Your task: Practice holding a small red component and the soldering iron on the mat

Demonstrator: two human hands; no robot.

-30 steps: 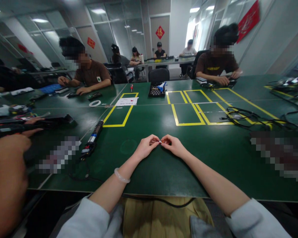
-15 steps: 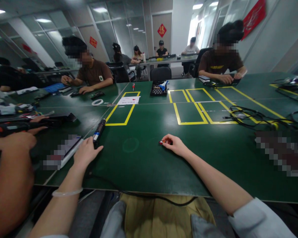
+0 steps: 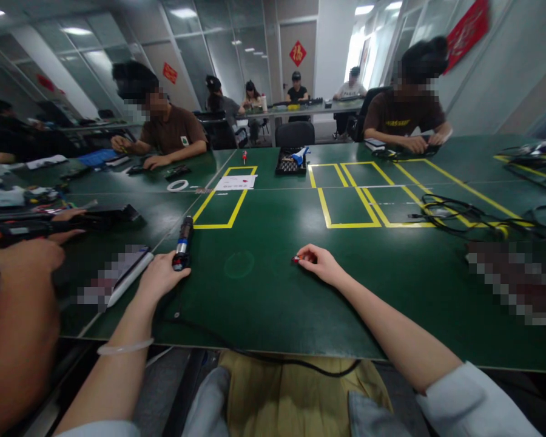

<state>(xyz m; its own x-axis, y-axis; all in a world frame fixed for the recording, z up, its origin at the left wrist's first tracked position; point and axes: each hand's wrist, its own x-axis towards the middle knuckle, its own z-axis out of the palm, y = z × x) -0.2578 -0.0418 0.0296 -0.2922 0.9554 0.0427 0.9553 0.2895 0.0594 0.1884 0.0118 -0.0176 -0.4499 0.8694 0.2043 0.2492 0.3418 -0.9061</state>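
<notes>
My left hand (image 3: pixel 164 276) is wrapped round the near end of a black cylindrical tool (image 3: pixel 184 237) with a blue and silver band, at the left centre of the green table (image 3: pixel 264 315). The tool points away from me. Right of the middle, my right hand (image 3: pixel 317 262) pinches a small red object (image 3: pixel 295 260) close to the table top; most of it is hidden by my fingers. A faint ring mark lies on the table between my two hands.
Beside my left hand lies a pixelated device (image 3: pixel 127 273); another person's arm (image 3: pixel 22 285) is at far left. Yellow tape rectangles, a paper (image 3: pixel 235 182), a black tray (image 3: pixel 284 162) and tangled black cables (image 3: pixel 459 212) lie further back. Two people sit opposite.
The black tool has turned more upright in the view, and its near end with red parts now shows by my left fingers. My right hand has barely moved.
</notes>
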